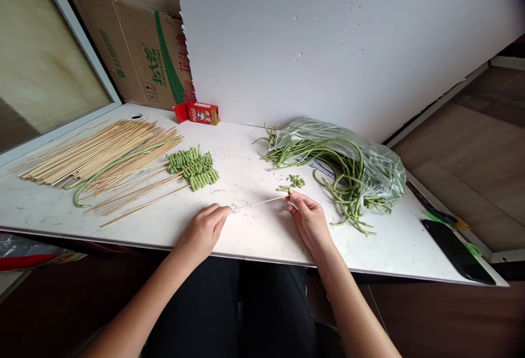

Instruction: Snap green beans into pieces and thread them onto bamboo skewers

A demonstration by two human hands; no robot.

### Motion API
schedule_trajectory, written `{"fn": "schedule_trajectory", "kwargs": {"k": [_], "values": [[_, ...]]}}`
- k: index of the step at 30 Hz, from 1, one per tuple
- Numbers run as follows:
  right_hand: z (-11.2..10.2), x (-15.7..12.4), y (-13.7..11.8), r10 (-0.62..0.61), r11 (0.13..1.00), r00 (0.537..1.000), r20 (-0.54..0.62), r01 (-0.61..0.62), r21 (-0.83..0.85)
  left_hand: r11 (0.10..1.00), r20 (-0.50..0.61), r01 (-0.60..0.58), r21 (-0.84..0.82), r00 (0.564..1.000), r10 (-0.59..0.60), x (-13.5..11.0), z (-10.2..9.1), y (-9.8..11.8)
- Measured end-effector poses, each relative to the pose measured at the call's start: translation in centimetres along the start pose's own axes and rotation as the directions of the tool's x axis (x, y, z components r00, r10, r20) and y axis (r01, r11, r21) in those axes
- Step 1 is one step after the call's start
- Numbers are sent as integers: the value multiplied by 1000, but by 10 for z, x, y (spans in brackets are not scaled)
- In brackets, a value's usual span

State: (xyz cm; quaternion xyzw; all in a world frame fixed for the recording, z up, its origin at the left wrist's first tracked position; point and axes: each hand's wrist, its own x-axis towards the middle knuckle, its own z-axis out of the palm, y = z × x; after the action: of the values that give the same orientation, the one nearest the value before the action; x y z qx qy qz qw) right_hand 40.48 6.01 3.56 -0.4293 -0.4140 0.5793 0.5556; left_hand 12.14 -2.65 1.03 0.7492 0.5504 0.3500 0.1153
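My left hand [204, 230] is closed on one end of a thin bamboo skewer [260, 202], held almost level above the table's front part. At the other end, my right hand [309, 220] pinches a small green bean piece [290, 191] at the skewer's tip; the fingers partly hide it. Just beyond the right hand lie a few short cut bean pieces [296, 181]. Left of centre rests a cluster of skewers threaded with rows of cut beans [194, 166]. Further left is a large pile of bare skewers [98, 150] with one long bean [118, 161] across it.
A clear plastic bag [381, 166] of long green beans [328, 153] spills open at the right. Behind stand a small red box [203, 113] and a cardboard carton [135, 54]. A black phone [457, 251] lies near the right edge of the white table [254, 238].
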Motion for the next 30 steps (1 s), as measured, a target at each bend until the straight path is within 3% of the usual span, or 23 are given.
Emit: {"fn": "schedule_trajectory", "kwargs": {"k": [16, 30], "values": [[3, -4, 0, -26, 999, 1000, 12, 27, -45, 998, -27, 5, -62, 1000, -6, -2, 3, -4], [7, -13, -3, -141, 979, 988, 54, 148, -140, 1000, -40, 31, -3, 999, -31, -5, 3, -7]]}}
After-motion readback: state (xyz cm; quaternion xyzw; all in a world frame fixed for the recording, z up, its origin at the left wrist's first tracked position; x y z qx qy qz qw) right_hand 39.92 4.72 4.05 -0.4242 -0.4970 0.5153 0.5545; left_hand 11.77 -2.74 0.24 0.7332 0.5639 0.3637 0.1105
